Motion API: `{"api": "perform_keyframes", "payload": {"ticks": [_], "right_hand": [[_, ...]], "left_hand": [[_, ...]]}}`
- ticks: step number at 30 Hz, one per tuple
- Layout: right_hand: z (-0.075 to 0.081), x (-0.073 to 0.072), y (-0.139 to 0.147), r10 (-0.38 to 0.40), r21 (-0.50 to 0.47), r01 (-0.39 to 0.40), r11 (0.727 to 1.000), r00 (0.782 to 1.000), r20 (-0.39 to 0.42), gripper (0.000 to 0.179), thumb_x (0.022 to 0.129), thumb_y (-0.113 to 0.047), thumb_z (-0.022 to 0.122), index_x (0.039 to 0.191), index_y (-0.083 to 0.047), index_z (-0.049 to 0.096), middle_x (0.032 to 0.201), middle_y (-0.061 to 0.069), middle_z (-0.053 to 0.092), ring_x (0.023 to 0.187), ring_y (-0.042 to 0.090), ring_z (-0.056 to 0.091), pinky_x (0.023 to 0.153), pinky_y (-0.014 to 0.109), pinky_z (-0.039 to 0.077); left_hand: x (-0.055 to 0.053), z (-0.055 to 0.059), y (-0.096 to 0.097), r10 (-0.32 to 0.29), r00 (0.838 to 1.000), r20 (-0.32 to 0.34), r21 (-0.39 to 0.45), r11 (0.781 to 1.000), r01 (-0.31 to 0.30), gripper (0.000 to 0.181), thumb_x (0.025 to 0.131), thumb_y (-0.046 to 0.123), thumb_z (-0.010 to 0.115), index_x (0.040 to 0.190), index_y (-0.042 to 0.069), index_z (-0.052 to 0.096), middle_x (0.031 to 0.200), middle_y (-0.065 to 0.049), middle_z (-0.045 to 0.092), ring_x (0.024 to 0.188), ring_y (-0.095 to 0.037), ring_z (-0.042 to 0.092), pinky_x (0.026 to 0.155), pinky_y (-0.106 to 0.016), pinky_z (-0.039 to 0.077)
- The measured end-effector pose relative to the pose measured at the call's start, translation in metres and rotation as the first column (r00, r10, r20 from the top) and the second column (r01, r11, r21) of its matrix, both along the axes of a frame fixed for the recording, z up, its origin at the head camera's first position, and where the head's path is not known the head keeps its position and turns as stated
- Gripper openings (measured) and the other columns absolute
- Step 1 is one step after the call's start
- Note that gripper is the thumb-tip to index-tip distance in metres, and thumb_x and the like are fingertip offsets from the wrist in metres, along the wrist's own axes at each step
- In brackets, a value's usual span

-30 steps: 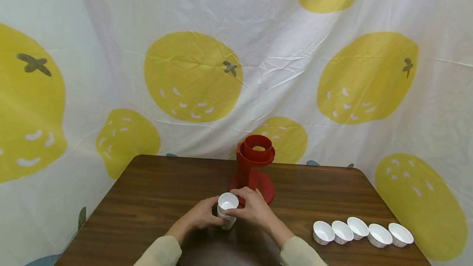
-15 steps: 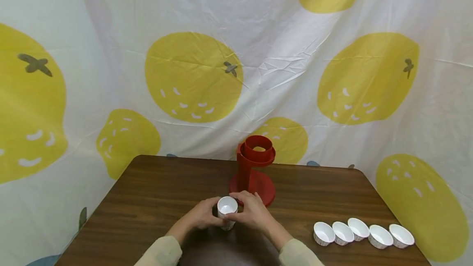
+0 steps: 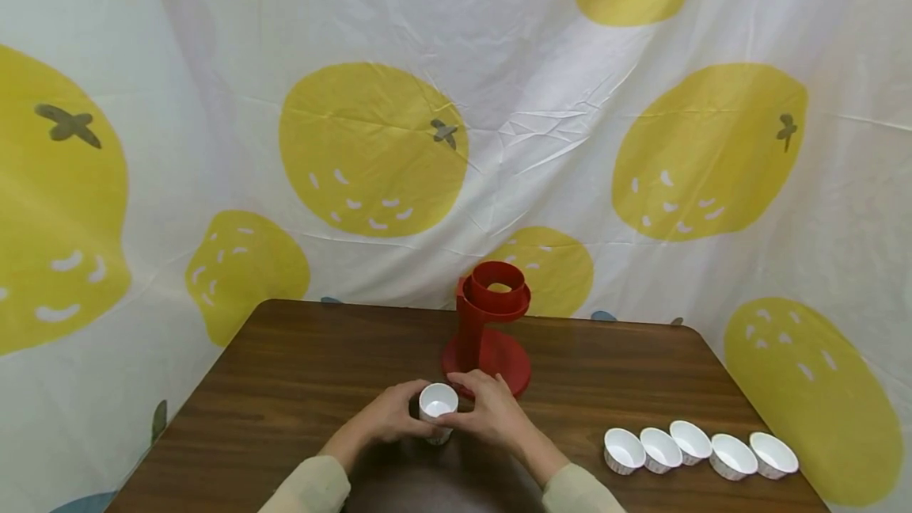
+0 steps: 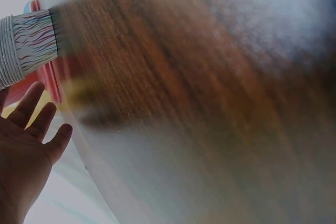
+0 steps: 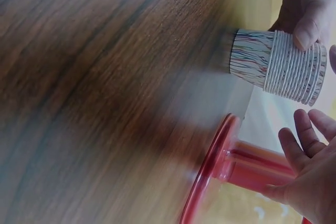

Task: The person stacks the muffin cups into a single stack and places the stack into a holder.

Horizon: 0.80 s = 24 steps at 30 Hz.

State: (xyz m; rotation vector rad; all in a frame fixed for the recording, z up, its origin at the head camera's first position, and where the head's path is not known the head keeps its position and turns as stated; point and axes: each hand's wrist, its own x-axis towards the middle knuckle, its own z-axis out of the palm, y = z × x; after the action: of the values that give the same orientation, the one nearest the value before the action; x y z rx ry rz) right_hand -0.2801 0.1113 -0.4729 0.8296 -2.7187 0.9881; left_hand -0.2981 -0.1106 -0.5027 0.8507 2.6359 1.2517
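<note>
A stack of nested white paper baking cups [image 5: 294, 72] stands upright on the table, its lower wall patterned with thin coloured wavy lines. From the left side my left hand [image 3: 388, 416] grips the stack, thumb against the rims in the right wrist view. My right hand [image 3: 492, 412] holds the top cup [image 3: 438, 400] between thumb and index finger at its rim. Its other fingers [image 5: 307, 137] are spread apart, off the stack. The inside of the top cup looks bare and white. Much of the stack's side is hidden behind both hands in the head view.
Just behind the hands stands a red dispenser-like stand [image 3: 492, 315] with a round base and a ring-shaped top. Several single white cups [image 3: 689, 442] sit in a row at the right of the brown wood table [image 3: 342, 355]. A lemon-print cloth [image 3: 513, 101] hangs behind.
The top cup has come down, held in my right hand, and now sits lower into the stack. My left hand has kept its hold in place.
</note>
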Motion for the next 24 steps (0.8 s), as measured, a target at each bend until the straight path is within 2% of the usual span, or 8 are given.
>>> {"api": "perform_keyframes", "payload": {"ticks": [11,19,24], "right_hand": [[0.002,0.002,0.005,0.002,-0.008,-0.002,1.0,1.0,0.022,0.069,0.078,-0.049,0.081,0.128,-0.005,0.064,0.117,0.007,0.066,0.113,0.026,0.058,0.105,0.071,0.023],[0.004,0.002,0.01,-0.006,-0.013,0.006,1.0,0.999,0.031,0.067,0.079,-0.047,0.081,0.129,-0.006,0.064,0.118,0.01,0.065,0.115,0.028,0.057,0.106,0.071,0.022],[0.003,0.003,0.013,-0.018,-0.021,0.018,1.0,0.999,0.035,0.071,0.078,-0.051,0.08,0.129,-0.005,0.063,0.119,0.011,0.065,0.116,0.029,0.057,0.106,0.071,0.021]], "left_hand": [[-0.001,0.0,-0.001,0.004,1.0,0.019,-0.001,1.0,-0.004,0.059,0.075,0.037,0.086,0.123,0.012,0.061,0.108,0.005,0.064,0.1,-0.018,0.058,0.088,-0.043,0.046],[0.0,0.003,-0.002,0.007,1.0,0.018,0.013,1.0,-0.008,0.061,0.076,0.035,0.086,0.126,0.01,0.06,0.113,0.002,0.064,0.105,-0.021,0.058,0.091,-0.046,0.046],[0.001,0.004,-0.003,0.017,1.0,0.021,0.029,0.999,-0.018,0.06,0.077,0.038,0.085,0.125,0.012,0.06,0.114,0.001,0.064,0.11,-0.025,0.058,0.092,-0.049,0.045]]}}
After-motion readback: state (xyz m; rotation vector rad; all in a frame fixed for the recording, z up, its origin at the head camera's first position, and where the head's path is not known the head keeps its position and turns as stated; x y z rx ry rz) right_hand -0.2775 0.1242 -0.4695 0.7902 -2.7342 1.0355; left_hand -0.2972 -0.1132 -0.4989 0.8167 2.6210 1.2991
